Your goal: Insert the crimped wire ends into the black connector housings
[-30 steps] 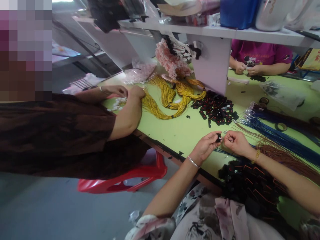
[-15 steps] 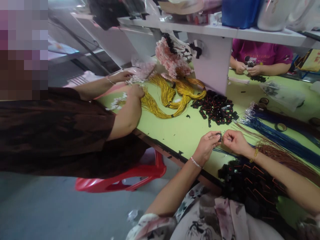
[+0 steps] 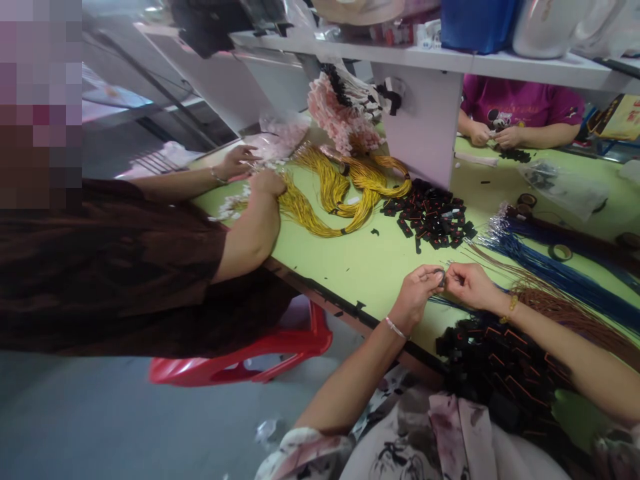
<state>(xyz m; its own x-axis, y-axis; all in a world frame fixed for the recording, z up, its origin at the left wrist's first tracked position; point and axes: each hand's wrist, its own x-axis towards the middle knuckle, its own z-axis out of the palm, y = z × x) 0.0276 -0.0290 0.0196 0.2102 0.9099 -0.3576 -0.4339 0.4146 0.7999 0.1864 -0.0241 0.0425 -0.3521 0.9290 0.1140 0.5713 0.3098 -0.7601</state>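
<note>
Yellow wires [image 3: 350, 200] lie looped on the counter [image 3: 320, 261]. The left hand [image 3: 414, 291] pinches a small dark piece [image 3: 441, 278] over it, near a heap of black parts [image 3: 433, 215]. Just beside, the right hand [image 3: 470, 287] has its fingertips pressed together, on what I cannot tell. Blue wires [image 3: 545, 263] lie beyond.

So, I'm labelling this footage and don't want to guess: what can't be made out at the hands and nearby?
All in the head view:
- Small dark piece in the left hand: its shape, mostly covered by the fingers.
- Right hand: anything in its grip, hidden by its curled fingers.
- Brown wires: their far ends, cut off by the right edge.
- Lettering on the magenta shirt: too blurred to read.
</note>
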